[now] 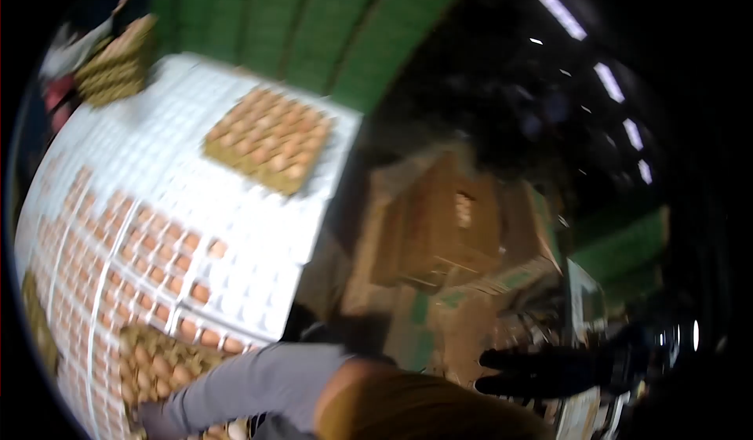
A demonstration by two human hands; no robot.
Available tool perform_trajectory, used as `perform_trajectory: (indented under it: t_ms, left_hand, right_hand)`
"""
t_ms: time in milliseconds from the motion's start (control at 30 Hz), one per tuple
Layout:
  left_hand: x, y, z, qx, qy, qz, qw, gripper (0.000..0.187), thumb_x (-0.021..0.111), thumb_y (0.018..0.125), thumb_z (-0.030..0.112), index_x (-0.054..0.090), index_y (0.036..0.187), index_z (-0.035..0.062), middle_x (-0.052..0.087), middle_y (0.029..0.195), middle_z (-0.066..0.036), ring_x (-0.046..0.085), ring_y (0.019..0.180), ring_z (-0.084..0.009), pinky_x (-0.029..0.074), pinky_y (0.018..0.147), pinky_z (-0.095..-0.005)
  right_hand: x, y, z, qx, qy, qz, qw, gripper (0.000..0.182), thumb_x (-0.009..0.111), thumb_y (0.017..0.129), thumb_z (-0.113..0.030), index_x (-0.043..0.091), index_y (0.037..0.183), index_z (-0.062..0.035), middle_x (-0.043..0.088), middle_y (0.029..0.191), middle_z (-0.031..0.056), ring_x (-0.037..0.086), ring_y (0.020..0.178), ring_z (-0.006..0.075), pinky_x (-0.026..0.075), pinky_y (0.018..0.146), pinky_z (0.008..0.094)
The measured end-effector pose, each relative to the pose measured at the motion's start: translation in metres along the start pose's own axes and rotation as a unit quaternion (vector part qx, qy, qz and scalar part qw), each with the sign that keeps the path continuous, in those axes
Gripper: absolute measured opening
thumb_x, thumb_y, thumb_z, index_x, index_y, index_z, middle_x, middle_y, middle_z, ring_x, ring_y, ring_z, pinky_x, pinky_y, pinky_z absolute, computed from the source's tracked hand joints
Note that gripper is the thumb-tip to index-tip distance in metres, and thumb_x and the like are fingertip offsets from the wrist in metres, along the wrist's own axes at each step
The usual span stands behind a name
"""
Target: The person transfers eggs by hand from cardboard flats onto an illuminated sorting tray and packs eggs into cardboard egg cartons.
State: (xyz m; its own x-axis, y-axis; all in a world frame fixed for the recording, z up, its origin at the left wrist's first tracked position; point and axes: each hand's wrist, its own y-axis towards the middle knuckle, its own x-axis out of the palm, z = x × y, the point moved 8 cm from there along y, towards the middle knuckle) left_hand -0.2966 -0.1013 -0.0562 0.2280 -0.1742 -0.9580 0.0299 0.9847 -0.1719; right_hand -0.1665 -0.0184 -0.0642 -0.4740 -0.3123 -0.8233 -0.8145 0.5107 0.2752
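Observation:
My right arm, in a grey sleeve, reaches in from the bottom right. At its end my right hand [153, 420] is dark and blurred at the lower left, beside a brown pulp tray of eggs [161, 369]; its fingers cannot be made out. Around that tray lie white plastic egg trays [235, 212], many of their cups filled with brown eggs [161, 240] on the near side. A pulp tray full of eggs [271, 138] rests on the white trays farther back. My left hand is out of view.
At the upper left a person [63, 63] is partly visible next to a stack of pulp trays [118, 67]. Green panelling [267, 16] runs behind the trays. Cardboard boxes [443, 220] stand to the right, with a dark two-pronged shape [541, 369] below them.

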Motion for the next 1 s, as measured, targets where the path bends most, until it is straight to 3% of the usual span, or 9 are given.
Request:
perform_trajectory:
  t_ms: [133,200,267,467,633,733,833,933,1000]
  left_hand:
    - [-0.006,-0.034,0.0,-0.045,0.05,-0.004,0.998,0.051,0.079,0.074,0.001,0.065,0.123,0.0036,0.051,0.145,-0.023,0.05,0.132,-0.041,0.046,0.105,-0.0451]
    - [-0.007,-0.047,-0.011,-0.008,0.047,0.098,0.994,0.047,0.078,0.078,0.0,0.067,0.123,0.0075,0.051,0.143,-0.014,0.06,0.117,-0.0312,0.052,0.084,-0.0376]
    - [-0.02,-0.057,-0.012,-0.129,-0.188,0.115,0.967,0.048,0.077,0.077,-0.003,0.066,0.123,0.0025,0.051,0.142,-0.012,0.062,0.118,-0.027,0.054,0.089,-0.0352]
    - [-0.068,-0.032,0.188,-0.057,-0.232,0.141,0.961,0.054,0.083,0.069,0.001,0.066,0.121,0.0023,0.05,0.14,-0.017,0.055,0.127,-0.0323,0.051,0.099,-0.0399]
    - [0.033,0.066,0.328,-0.014,-0.119,0.072,0.99,0.047,0.082,0.077,0.021,0.067,0.121,0.0143,0.05,0.138,-0.013,0.055,0.12,-0.0363,0.052,0.096,-0.0451]
    - [0.107,0.106,0.338,-0.086,-0.039,-0.051,0.994,0.041,0.073,0.085,0.025,0.062,0.124,0.0165,0.045,0.142,-0.01,0.055,0.118,-0.0378,0.051,0.094,-0.0469]
    - [0.098,0.095,0.346,-0.085,-0.066,0.07,0.992,0.042,0.072,0.087,0.024,0.062,0.127,0.0174,0.052,0.131,-0.012,0.057,0.116,-0.0353,0.053,0.092,-0.045]
    - [0.1,0.071,0.36,-0.123,-0.159,0.055,0.978,0.044,0.072,0.088,0.025,0.061,0.13,0.0153,0.055,0.129,-0.014,0.062,0.11,-0.0329,0.054,0.091,-0.0436]
    - [0.121,0.059,0.371,-0.141,-0.169,0.007,0.976,0.045,0.074,0.087,0.025,0.061,0.13,0.014,0.055,0.13,-0.015,0.064,0.108,-0.0327,0.054,0.091,-0.0438]
  right_hand:
    - [-0.053,-0.061,-0.053,0.037,0.178,-0.012,0.983,0.047,0.075,0.079,-0.048,0.073,0.111,-0.0137,0.046,0.147,0.0162,0.055,0.122,0.0337,0.048,0.098,0.0433]
    - [-0.096,-0.112,-0.048,0.132,0.361,-0.061,0.921,0.041,0.074,0.086,-0.043,0.068,0.112,-0.0105,0.033,0.155,0.0175,0.048,0.13,0.0364,0.047,0.102,0.0432]
    - [-0.122,-0.163,-0.032,0.212,0.457,-0.098,0.859,0.043,0.074,0.088,-0.044,0.068,0.118,-0.0134,0.037,0.154,0.0124,0.048,0.134,0.0333,0.047,0.105,0.0408]
    - [-0.2,-0.301,0.108,0.393,0.224,0.061,0.89,0.046,0.08,0.084,-0.042,0.071,0.118,-0.0121,0.043,0.149,0.0174,0.048,0.135,0.0356,0.048,0.104,0.042]
    - [-0.209,-0.321,0.19,0.23,-0.172,0.071,0.955,0.044,0.079,0.081,-0.034,0.064,0.119,-0.017,0.048,0.14,0.0143,0.054,0.116,0.0352,0.052,0.092,0.0452]
    - [-0.192,-0.32,0.215,0.216,-0.149,0.02,0.965,0.039,0.075,0.083,-0.026,0.064,0.12,-0.0188,0.048,0.139,0.0141,0.055,0.115,0.0346,0.052,0.091,0.0445]
    - [-0.185,-0.309,0.2,0.14,-0.067,0.069,0.986,0.035,0.068,0.087,-0.017,0.064,0.122,-0.0215,0.05,0.139,0.0135,0.06,0.108,0.0321,0.054,0.089,0.0424]
    - [-0.137,-0.292,0.193,0.169,0.002,-0.141,0.975,0.034,0.062,0.094,-0.021,0.061,0.127,-0.0229,0.055,0.133,0.0132,0.063,0.106,0.0299,0.055,0.086,0.0402]
    - [-0.135,-0.287,0.198,0.071,-0.017,-0.024,0.997,0.025,0.067,0.087,-0.014,0.066,0.112,-0.0183,0.06,0.114,0.007,0.062,0.102,0.0261,0.056,0.079,0.0378]
